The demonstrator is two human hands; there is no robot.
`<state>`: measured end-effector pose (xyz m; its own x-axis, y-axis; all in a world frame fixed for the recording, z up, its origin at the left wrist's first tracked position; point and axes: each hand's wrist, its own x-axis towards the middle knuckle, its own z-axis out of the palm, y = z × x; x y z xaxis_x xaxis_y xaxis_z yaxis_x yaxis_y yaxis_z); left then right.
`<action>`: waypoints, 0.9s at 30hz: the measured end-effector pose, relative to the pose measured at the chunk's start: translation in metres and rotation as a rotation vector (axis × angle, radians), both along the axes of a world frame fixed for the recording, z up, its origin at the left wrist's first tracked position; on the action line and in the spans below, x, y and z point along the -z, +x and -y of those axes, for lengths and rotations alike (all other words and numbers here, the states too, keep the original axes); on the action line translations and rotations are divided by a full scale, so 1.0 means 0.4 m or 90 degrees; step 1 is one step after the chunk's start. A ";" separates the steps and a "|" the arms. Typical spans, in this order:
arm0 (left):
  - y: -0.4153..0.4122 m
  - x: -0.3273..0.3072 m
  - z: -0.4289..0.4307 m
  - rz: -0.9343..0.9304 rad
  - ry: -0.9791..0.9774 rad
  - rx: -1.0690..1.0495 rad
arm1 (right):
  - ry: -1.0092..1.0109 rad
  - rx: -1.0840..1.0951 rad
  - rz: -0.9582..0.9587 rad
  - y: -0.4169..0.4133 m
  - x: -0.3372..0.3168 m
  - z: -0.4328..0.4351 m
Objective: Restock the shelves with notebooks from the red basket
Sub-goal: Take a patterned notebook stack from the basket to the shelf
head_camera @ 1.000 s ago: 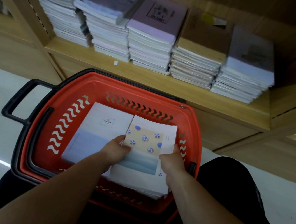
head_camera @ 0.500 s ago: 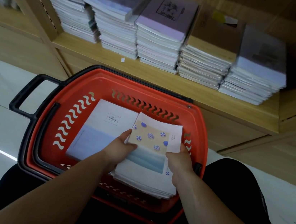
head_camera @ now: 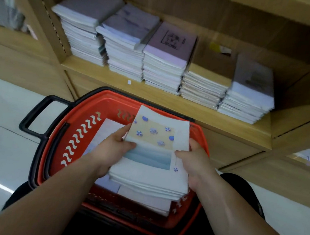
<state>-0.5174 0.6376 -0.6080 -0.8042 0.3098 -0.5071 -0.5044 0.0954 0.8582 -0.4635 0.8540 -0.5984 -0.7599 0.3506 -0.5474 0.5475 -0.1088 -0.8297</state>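
A: Your left hand (head_camera: 113,147) grips the left side of a stack of notebooks (head_camera: 148,175). Its thumb lies on the top cover and its fingers are hidden beneath.

B: Your right hand (head_camera: 195,162) grips the right side, thumb pressed on the white margin. You hold the stack tilted over the red basket (head_camera: 82,127), and its far edge hides part of the far rim.

A: The top cover shows a sandy band with blue parasols above a blue sea.

B: Look inside the basket. A pale blue pile (head_camera: 107,128) lies on the left, partly behind your left hand. A lower pile (head_camera: 143,199) lies directly beneath the stack you hold.

A: The basket sits on the pale floor (head_camera: 0,136), just in front of the wooden shelf (head_camera: 152,97). Its black handle (head_camera: 34,113) sticks out to your left.

B: That shelf carries five piles side by side, touching or nearly so. From your left they are the leftmost pile (head_camera: 83,29), the second pile (head_camera: 126,40), the lilac pile (head_camera: 165,59) with a dark square print, the brown pile (head_camera: 206,80) and the rightmost pile (head_camera: 249,96).
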 end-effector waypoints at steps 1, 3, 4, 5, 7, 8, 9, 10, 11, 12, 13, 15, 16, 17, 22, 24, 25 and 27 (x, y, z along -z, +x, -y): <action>-0.005 -0.023 0.009 -0.008 0.012 -0.010 | 0.004 -0.005 -0.020 -0.004 -0.019 0.010; -0.013 -0.065 0.023 -0.027 0.039 -0.026 | 0.016 -0.021 -0.062 -0.020 -0.062 0.025; -0.016 -0.086 0.028 -0.042 0.048 -0.030 | 0.022 -0.030 -0.082 -0.031 -0.083 0.031; -0.018 -0.108 0.032 -0.065 0.055 -0.032 | 0.026 -0.040 -0.104 -0.042 -0.103 0.035; -0.024 -0.155 0.046 -0.118 0.059 -0.032 | 0.025 -0.061 -0.141 -0.058 -0.149 0.047; -0.028 -0.177 0.052 -0.141 0.063 -0.028 | 0.026 -0.073 -0.163 -0.063 -0.171 0.052; -0.030 -0.201 0.057 -0.167 0.070 -0.021 | 0.028 -0.083 -0.189 -0.064 -0.194 0.057; -0.033 -0.224 0.061 -0.191 0.077 -0.018 | 0.030 -0.088 -0.217 -0.064 -0.219 0.060; -0.034 -0.249 0.061 -0.210 0.090 -0.017 | 0.031 -0.091 -0.246 -0.062 -0.246 0.060; -0.033 -0.278 0.057 -0.228 0.107 -0.018 | 0.033 -0.092 -0.273 -0.059 -0.276 0.054; -0.032 -0.308 0.050 -0.246 0.127 -0.019 | 0.036 -0.093 -0.298 -0.055 -0.306 0.046; -0.026 -0.373 0.029 -0.288 0.158 -0.013 | 0.051 -0.090 -0.344 -0.041 -0.368 0.023; -0.023 -0.406 0.019 -0.313 0.167 -0.007 | 0.067 -0.092 -0.374 -0.032 -0.400 0.010; -0.019 -0.438 0.008 -0.341 0.179 0.006 | 0.082 -0.097 -0.407 -0.021 -0.431 -0.001; 0.012 -0.575 -0.031 -0.413 0.248 0.082 | 0.084 -0.081 -0.486 0.053 -0.559 -0.049; 0.025 -0.623 -0.051 -0.431 0.265 0.102 | 0.083 -0.071 -0.506 0.086 -0.604 -0.060; 0.028 -0.644 -0.066 -0.446 0.270 0.106 | 0.085 -0.066 -0.522 0.100 -0.626 -0.068; 0.025 -0.686 -0.109 -0.481 0.262 0.098 | 0.099 -0.046 -0.554 0.115 -0.669 -0.092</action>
